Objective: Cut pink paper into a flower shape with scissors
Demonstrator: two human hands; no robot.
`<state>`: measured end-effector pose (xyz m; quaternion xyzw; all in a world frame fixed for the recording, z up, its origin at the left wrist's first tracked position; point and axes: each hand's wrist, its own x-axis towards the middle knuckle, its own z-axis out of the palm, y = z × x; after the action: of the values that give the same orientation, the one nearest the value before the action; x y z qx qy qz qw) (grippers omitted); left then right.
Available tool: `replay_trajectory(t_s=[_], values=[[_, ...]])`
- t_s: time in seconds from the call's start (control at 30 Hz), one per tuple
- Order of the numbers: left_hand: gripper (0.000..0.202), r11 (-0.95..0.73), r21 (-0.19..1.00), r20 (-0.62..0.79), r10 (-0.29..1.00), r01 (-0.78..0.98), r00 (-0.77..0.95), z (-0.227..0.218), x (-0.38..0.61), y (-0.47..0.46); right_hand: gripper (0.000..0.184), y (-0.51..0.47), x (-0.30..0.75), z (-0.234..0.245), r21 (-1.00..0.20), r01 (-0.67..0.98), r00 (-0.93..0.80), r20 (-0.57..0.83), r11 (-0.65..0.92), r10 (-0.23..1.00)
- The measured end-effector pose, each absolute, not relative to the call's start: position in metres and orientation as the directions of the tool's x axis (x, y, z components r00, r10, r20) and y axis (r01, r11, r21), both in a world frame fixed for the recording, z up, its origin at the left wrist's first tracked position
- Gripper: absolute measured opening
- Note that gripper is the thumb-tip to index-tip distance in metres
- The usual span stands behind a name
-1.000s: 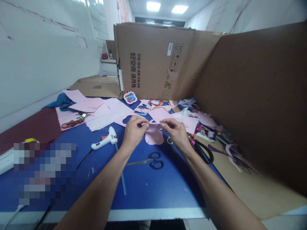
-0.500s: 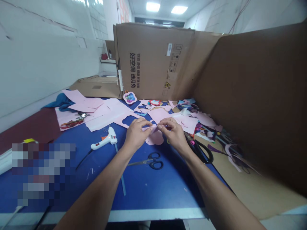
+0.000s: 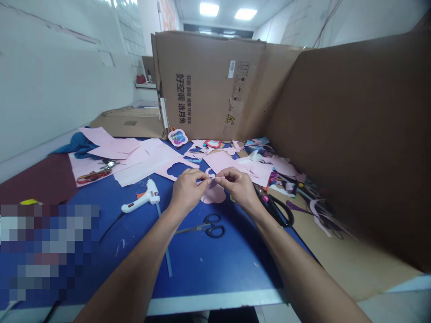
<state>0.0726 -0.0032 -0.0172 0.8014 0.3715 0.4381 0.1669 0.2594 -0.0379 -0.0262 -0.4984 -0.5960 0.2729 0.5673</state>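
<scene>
My left hand [image 3: 188,189] and my right hand [image 3: 236,186] meet over the middle of the blue table, both closed in a pinch. Between the fingertips is a thin edge of pink craft sheet. Just under the fingers shows a pink cutout with a scalloped edge [image 3: 213,194]; whether it joins the pinched edge I cannot tell. Small scissors with black handles [image 3: 205,226] lie nearer to me. Left of my left hand rests a white glue gun [image 3: 143,197], and large black-handled shears [image 3: 276,207] lie beside my right forearm.
Pink sheets [image 3: 151,154] and offcuts cover the far side. A decorated flower-shaped tag [image 3: 178,137] leans at the cardboard box [image 3: 208,89]. A second cardboard wall [image 3: 357,134] rises on the right. A narrow blue strip [image 3: 168,260] lies near my left forearm. Keys [image 3: 108,165] lie on the left.
The whole view has shifted slightly, so things appear a little further left. Less of the pinched pink piece shows between my fingers; both hands keep their pinch.
</scene>
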Motion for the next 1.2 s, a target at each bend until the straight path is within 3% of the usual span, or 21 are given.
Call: replay_trajectory(t_s=[0.23,0.43,0.67,0.93,1.2], values=[[0.017,-0.617,0.677,0.54,0.786,0.4,0.3,-0.015,0.074,-0.006,0.018,-0.036,0.265,-0.027,-0.92,0.193,0.127,0.367,0.34,0.921],[0.014,-0.556,0.769,0.49,0.829,0.315,0.269,-0.013,0.075,-0.006,0.038,-0.038,0.258,-0.029,-0.965,0.046,0.091,0.261,0.257,0.961],[0.015,-0.556,0.786,0.483,0.825,0.269,0.294,-0.013,0.078,-0.008,0.029,-0.042,0.251,-0.025,-0.972,0.023,0.075,0.234,0.233,0.969],[0.013,-0.509,0.821,0.435,0.851,0.259,0.294,-0.015,0.078,-0.007,0.032,-0.042,0.253,-0.023,-0.959,0.084,0.082,0.278,0.271,0.957],[0.006,-0.467,0.862,0.411,0.873,0.2,0.263,-0.018,0.079,-0.006,0.029,-0.041,0.254,-0.027,-0.957,0.025,0.103,0.289,0.288,0.952]])
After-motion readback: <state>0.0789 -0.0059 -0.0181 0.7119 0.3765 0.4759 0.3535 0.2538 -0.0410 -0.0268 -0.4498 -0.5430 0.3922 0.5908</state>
